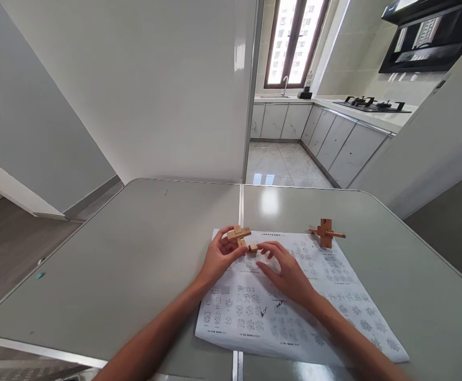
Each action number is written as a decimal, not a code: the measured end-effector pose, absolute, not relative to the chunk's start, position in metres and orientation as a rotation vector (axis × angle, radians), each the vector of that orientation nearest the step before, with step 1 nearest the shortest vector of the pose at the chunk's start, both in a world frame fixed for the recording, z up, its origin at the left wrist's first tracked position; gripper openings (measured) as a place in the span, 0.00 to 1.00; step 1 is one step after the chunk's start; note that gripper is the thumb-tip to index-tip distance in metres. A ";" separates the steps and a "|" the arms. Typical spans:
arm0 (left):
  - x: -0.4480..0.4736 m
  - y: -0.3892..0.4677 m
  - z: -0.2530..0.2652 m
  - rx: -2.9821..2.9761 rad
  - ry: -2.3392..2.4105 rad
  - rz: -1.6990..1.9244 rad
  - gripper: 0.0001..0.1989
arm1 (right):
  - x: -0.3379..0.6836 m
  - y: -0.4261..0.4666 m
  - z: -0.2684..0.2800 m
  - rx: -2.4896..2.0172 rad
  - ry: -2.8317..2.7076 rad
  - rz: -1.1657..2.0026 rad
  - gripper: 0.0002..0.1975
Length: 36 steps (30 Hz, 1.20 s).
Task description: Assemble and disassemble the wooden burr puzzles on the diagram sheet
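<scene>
My left hand (pixel 219 253) is closed around a partly joined wooden interlocking puzzle (pixel 238 233), made of light notched blocks set crosswise. It is held just above a printed paper sheet (pixel 250 323). My right hand (pixel 284 267) is beside it, fingers apart and thumb stretched out. Its index fingertip is at the end of a small wooden block (pixel 253 247); whether they touch, I cannot tell. That block sits close to the left fingertips, and I cannot make out whether it is joined to the puzzle. The sheet carries rows of small diagrams.
A reddish-brown wooden cross-shaped puzzle (pixel 326 233) with a dark mark stands at the sheet's upper right corner. The grey-green table (pixel 135 264) has a pale seam down its middle. A small teal bit (pixel 40 275) lies near its left edge. Beyond are a wall and a kitchen.
</scene>
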<state>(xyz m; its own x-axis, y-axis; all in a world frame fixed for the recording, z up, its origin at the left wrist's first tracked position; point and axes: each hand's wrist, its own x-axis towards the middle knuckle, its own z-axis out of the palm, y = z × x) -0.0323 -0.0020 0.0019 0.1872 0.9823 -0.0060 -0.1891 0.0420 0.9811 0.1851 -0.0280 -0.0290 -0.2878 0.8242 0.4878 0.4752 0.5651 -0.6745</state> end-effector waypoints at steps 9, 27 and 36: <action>-0.037 0.006 -0.004 1.113 1.004 1.215 0.35 | 0.179 -0.027 -0.041 -1.056 -2.133 0.358 0.25; -0.032 -0.001 0.001 1.222 0.982 1.169 0.34 | 0.185 -0.023 -0.026 -1.210 -1.458 1.093 0.19; -0.027 -0.012 -0.001 1.396 0.919 1.120 0.34 | 0.188 -0.022 -0.017 -0.842 -0.765 1.798 0.18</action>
<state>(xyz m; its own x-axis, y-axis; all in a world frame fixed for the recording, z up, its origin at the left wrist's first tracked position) -0.0269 -0.0117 -0.0013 0.2598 0.9557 0.1381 -0.0514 -0.1291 0.9903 0.1880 -0.0220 -0.0173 -0.2894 0.9348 -0.2060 -0.4996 -0.3311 -0.8005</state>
